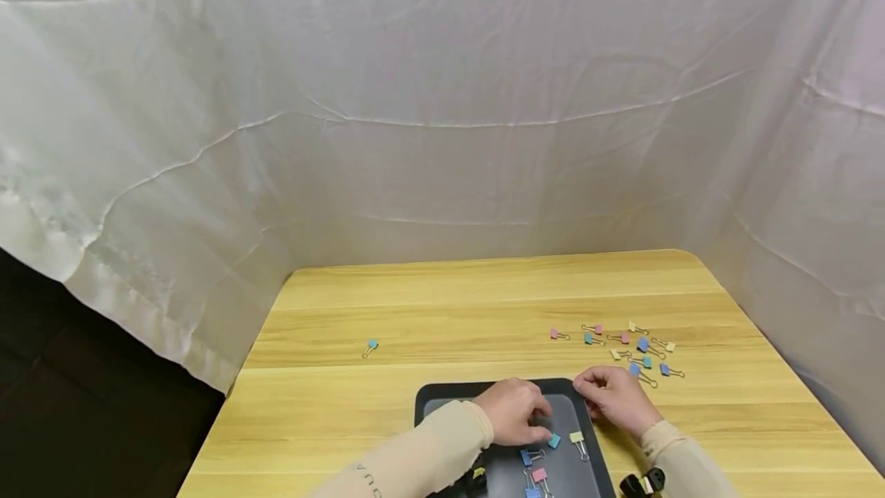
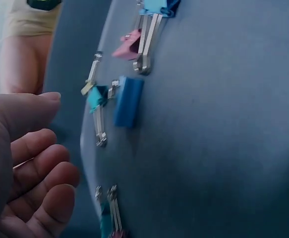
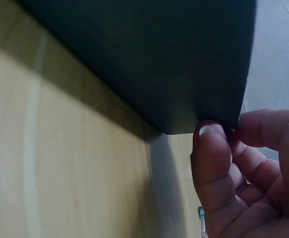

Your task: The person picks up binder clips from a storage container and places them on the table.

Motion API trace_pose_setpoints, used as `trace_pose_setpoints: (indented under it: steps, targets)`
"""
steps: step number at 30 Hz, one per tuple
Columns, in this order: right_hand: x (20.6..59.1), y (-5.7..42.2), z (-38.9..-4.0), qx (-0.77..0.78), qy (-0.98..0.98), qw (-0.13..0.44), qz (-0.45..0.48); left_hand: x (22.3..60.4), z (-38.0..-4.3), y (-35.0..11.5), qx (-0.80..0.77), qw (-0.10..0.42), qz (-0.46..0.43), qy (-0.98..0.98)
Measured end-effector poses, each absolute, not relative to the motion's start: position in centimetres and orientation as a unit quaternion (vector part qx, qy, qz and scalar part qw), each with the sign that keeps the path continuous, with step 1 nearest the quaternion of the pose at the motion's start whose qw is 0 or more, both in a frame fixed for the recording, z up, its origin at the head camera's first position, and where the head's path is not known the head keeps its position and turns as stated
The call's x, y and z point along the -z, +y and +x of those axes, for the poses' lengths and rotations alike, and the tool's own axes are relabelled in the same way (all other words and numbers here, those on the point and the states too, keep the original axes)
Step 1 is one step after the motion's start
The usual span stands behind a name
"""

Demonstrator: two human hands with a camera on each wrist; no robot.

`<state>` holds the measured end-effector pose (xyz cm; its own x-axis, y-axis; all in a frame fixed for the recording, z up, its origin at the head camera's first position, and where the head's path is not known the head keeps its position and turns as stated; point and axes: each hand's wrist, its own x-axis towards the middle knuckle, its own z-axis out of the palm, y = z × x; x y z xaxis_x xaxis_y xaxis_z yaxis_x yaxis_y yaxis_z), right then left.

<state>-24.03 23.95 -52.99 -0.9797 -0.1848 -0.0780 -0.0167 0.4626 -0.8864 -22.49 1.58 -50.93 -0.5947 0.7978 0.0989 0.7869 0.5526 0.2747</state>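
Note:
A dark grey tray [image 1: 452, 389] lies at the table's near edge with several binder clips in it. Over it reaches my left hand [image 1: 515, 412], fingers loosely bent and holding nothing, fingertips close to a teal binder clip [image 1: 555, 441]. Beside that are a yellow clip [image 1: 577, 437], a blue clip [image 1: 528, 457] and a pink clip [image 1: 540, 475]. In the left wrist view, a gap shows between thumb [image 2: 35, 106] and fingers. My right hand [image 1: 618, 402] pinches the tray's far right corner; the right wrist view shows thumb and fingers on the tray's edge [image 3: 223, 99].
On the table [image 1: 332, 436], right of and beyond the tray, lie scattered clips, among them a blue clip [image 1: 643, 344] and a pink clip [image 1: 596, 329]. A lone teal clip [image 1: 372, 344] lies far left. Pale curtains [image 1: 442, 160] hang behind and at the sides.

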Motion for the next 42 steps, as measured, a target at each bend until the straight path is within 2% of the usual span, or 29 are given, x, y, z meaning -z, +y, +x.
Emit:
trace_pose_setpoints:
  steps: [8,22,31,42]
  targets:
    - [53.2,23.9,-24.0,0.510,0.855,0.076,-0.064,51.8,-22.7,3.1,-0.090,0.056,0.463,0.880]
    - [53.2,24.0,-24.0,0.512,0.853,0.079,-0.068,51.2,-22.8,3.0,-0.117,0.064,0.465,0.875]
    - [53.0,24.0,-24.0,0.521,0.847,0.082,-0.062,48.5,-25.0,-0.9,-0.218,-0.002,0.382,0.898]
    - [53.0,24.0,-23.9,0.523,0.845,0.083,-0.067,47.4,-28.3,-8.0,-0.336,-0.002,0.256,0.906]
